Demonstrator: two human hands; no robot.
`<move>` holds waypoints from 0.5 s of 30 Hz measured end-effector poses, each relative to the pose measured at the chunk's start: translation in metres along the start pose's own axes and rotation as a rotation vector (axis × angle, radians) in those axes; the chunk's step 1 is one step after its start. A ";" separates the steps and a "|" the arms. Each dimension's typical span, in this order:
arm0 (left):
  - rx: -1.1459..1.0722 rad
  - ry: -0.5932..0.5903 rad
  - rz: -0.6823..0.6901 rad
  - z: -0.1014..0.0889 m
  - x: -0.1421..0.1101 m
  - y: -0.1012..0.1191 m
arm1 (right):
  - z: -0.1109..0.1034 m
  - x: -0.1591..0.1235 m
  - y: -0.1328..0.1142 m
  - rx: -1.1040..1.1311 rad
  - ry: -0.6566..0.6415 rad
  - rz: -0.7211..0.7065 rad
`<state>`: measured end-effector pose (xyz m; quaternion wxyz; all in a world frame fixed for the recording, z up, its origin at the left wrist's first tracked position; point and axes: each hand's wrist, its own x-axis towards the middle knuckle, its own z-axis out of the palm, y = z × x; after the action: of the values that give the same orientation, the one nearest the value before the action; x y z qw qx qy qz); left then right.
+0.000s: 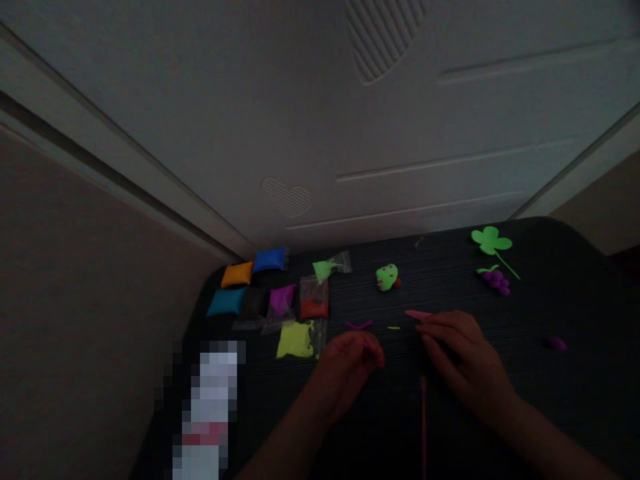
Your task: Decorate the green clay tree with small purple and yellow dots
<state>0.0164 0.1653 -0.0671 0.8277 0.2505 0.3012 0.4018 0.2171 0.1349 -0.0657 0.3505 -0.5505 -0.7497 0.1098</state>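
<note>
My left hand (350, 370) is closed, its fingers curled in a pinch around a small bit of purple clay (367, 345) that shows only in part. Just beyond those fingers lies a thin bent purple clay strip (359, 325). My right hand (460, 353) has its fingers closed over the near end of a pink modelling knife (417, 315), whose flat tip points left. Between the hands is a short yellow-green clay strip (394, 328). A long thin pink stick (424, 427) lies below my right hand.
Coloured clay packets, among them a blue packet (270, 260) and a yellow one (295, 340), lie left. A green clay tree (387, 277) stands mid-table. To the right are a green clover (491, 241), purple grapes (496, 281) and a purple lump (556, 343). A white door (320, 133) rises behind.
</note>
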 end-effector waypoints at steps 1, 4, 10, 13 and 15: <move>-0.006 -0.001 0.001 0.000 0.000 0.000 | 0.000 0.000 0.000 0.001 -0.004 0.004; -0.030 -0.016 -0.001 -0.001 -0.001 0.002 | 0.000 0.000 0.000 0.004 -0.024 0.026; -0.076 -0.043 -0.015 -0.001 -0.003 0.004 | 0.000 0.000 0.000 0.020 -0.041 0.063; -0.085 -0.035 -0.036 -0.001 -0.003 0.004 | -0.001 -0.001 0.000 0.009 -0.028 0.067; -0.089 -0.028 -0.046 -0.001 -0.002 0.003 | -0.001 -0.001 -0.001 0.006 -0.029 0.075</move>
<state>0.0125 0.1655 -0.0651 0.8511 0.2121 0.2773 0.3921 0.2176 0.1336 -0.0648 0.3369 -0.5756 -0.7332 0.1331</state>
